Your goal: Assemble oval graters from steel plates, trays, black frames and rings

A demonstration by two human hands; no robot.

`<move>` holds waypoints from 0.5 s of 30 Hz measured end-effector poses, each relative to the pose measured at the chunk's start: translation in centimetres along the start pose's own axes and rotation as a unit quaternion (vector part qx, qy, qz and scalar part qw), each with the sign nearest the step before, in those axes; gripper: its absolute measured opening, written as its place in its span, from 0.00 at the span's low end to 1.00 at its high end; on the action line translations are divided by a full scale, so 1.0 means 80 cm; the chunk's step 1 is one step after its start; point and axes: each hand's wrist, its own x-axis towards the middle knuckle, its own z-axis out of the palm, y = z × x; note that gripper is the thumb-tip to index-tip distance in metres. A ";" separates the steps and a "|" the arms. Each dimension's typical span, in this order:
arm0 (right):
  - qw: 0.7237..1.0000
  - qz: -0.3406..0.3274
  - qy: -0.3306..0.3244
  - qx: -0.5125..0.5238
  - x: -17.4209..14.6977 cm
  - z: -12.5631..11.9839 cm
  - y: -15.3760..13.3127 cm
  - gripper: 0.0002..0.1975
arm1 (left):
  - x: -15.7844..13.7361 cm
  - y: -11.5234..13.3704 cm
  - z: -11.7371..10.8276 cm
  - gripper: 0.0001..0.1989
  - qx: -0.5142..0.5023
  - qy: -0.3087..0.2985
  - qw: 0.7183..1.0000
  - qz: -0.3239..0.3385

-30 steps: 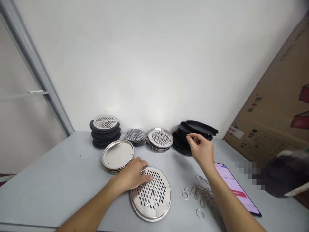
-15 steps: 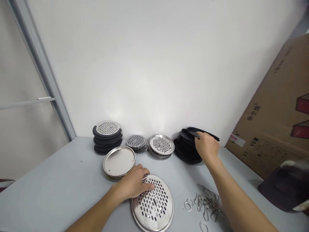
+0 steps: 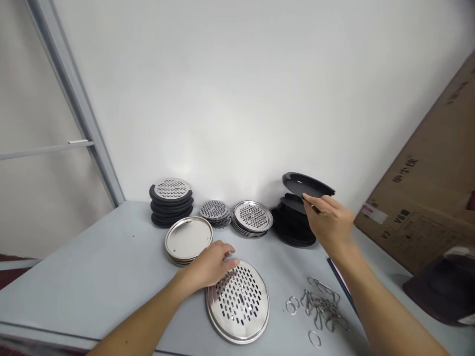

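Note:
My right hand [image 3: 330,222] pinches the edge of a black round tray [image 3: 309,186], which tilts above a stack of similar black trays [image 3: 295,231] against the wall. My left hand [image 3: 213,262] hovers at the upper left rim of a shiny steel disc with slotted holes [image 3: 241,301]. Its fingers are apart, and whether the thumb touches the disc I cannot tell. Just behind that hand stands a stack of plain steel plates [image 3: 189,237].
Along the wall sit black holders with slotted discs [image 3: 172,190], small grater discs [image 3: 214,210] and rimmed grater discs [image 3: 253,216]. Metal rings and wire clips [image 3: 321,306] lie front right. A dark blue-edged flat thing [image 3: 341,279] is partly hidden by my right forearm. A cardboard box [image 3: 426,198] stands right.
My right hand has raised the black tray off its stack. My left hand's fingers have lifted somewhat from the slotted disc. The camera view has shifted slightly.

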 end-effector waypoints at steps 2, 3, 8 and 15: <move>0.995 -0.024 0.009 0.092 -0.011 -0.019 -0.023 0.11 | 0.005 0.004 -0.004 0.22 -0.103 0.053 0.993 0.006; 0.989 -0.035 0.011 0.141 -0.019 -0.026 -0.035 0.09 | 0.008 0.005 -0.007 0.23 -0.176 0.068 0.982 -0.006; 0.952 -0.080 -0.047 0.293 -0.067 -0.042 -0.082 0.08 | 0.019 0.007 -0.031 0.29 -0.519 0.043 0.844 -0.124; 0.912 -0.194 -0.150 0.330 -0.113 -0.046 -0.108 0.12 | 0.020 0.003 -0.040 0.29 -0.553 0.003 0.819 -0.151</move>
